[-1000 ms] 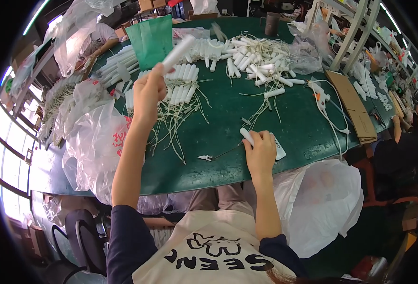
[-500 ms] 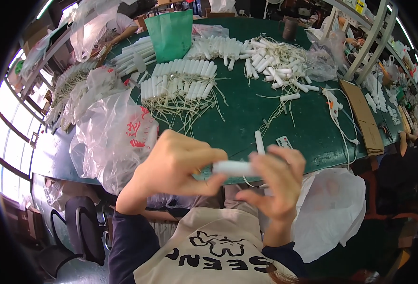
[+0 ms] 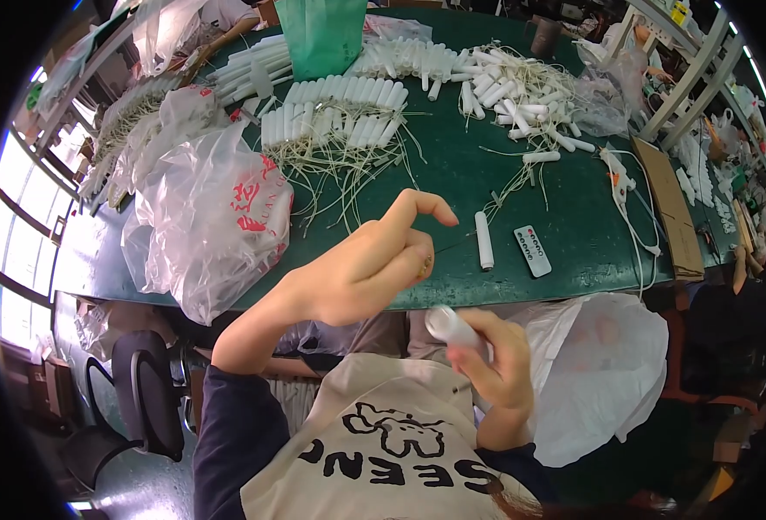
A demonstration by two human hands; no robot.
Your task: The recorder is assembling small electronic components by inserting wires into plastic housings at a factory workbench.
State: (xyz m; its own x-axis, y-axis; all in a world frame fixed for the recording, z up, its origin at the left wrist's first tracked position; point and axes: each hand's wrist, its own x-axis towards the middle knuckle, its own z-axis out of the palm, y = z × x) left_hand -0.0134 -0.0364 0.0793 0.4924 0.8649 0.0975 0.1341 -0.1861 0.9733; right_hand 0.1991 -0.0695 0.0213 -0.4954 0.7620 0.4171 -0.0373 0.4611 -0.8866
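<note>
My right hand [image 3: 503, 364] is closed around a short white tube [image 3: 452, 328], held in front of my apron with one end tilted up to the left. My left hand [image 3: 357, 270] is raised over the table's near edge. Its index finger is extended and hooked, the other fingers curl in, and nothing shows between them. Beyond my hands, a loose white tube [image 3: 484, 241] lies on the green table [image 3: 448, 182]. Beside it is a small white remote control [image 3: 533, 251].
Rows of white tubes with pale wires [image 3: 335, 126] lie beyond my left hand, and a tangled heap [image 3: 517, 95] lies farther right. A plastic bag [image 3: 210, 217] bulges at left. A green bag [image 3: 318, 39], cardboard strip [image 3: 667, 208] and white sack [image 3: 604, 373] surround the work area.
My hands have moved apart. The left has let go of the white tube and lifted away; the right has drawn the tube down toward my apron. The remote control is now uncovered.
</note>
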